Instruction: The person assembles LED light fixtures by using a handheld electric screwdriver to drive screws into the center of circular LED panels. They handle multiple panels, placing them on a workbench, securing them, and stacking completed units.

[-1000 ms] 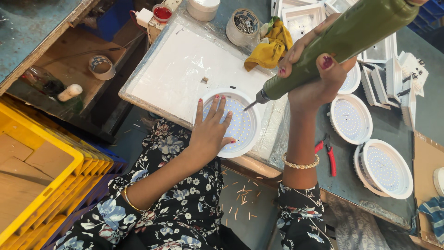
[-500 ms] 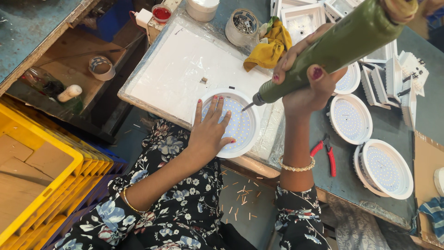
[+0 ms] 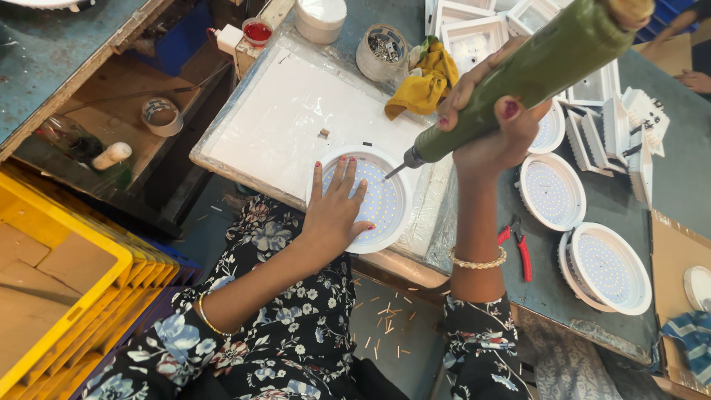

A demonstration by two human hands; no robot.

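Fingers: left hand point(image 3: 335, 215) spread flat on lamp point(image 3: 368, 198); right hand point(image 3: 489, 126) wrapped round driver point(image 3: 518, 78).
Lamp: on white pad point(image 3: 296, 118), near edge.
Handling: I judge it light, rigid, LED face fragile; best held by the rim.

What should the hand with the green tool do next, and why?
Probably lower the driver a little, so its tip meets the round lamp. The right hand holds it tilted, tip just over the lamp's dotted face, and the left hand lies flat on the lamp, steadying it.

Bright, even overhead light; sharp focus, soft shadows, slight wide-angle distortion.
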